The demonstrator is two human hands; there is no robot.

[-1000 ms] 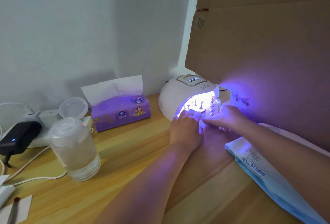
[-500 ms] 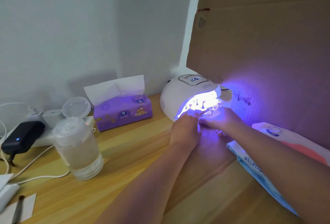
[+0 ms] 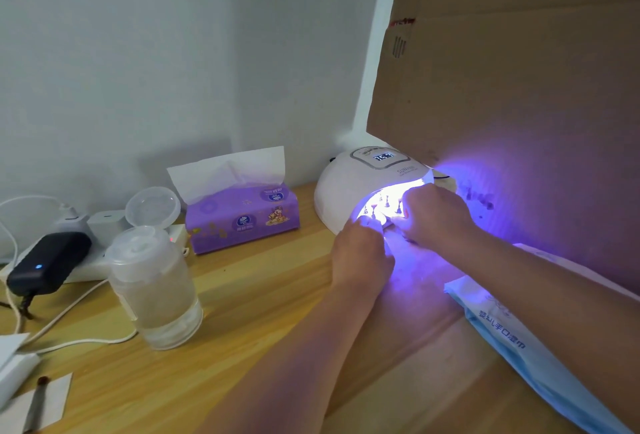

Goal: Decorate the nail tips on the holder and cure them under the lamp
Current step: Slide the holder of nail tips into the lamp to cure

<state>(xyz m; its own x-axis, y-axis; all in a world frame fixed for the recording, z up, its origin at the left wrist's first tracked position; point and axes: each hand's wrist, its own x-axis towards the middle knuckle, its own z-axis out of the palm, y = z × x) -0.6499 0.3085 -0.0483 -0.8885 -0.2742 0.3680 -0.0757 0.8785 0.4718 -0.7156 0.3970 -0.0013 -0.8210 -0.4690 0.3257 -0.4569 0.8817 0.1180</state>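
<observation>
A white dome-shaped curing lamp (image 3: 349,188) stands at the back of the wooden desk, lit violet inside, with a lit display on top. Inside its opening stands the nail tip holder (image 3: 381,207), with several small tips upright on stems, washed out by the glare. My left hand (image 3: 360,253) is at the opening's front left, its fingers curled onto the holder's near edge. My right hand (image 3: 433,215) reaches in from the right, fingers curled over the holder's right end. The holder's base is mostly hidden behind both hands.
A purple tissue pack (image 3: 242,217) lies left of the lamp. Nearer left stand a clear lidded cup (image 3: 156,290), a power strip with a black adapter (image 3: 48,262) and cables. A blue wet-wipe packet (image 3: 519,343) lies right. A cardboard sheet (image 3: 519,87) rises behind. A brush (image 3: 36,402) lies front left.
Both hands stay at the lamp's mouth; my right hand has pushed further in over the holder. The camera shifted slightly.
</observation>
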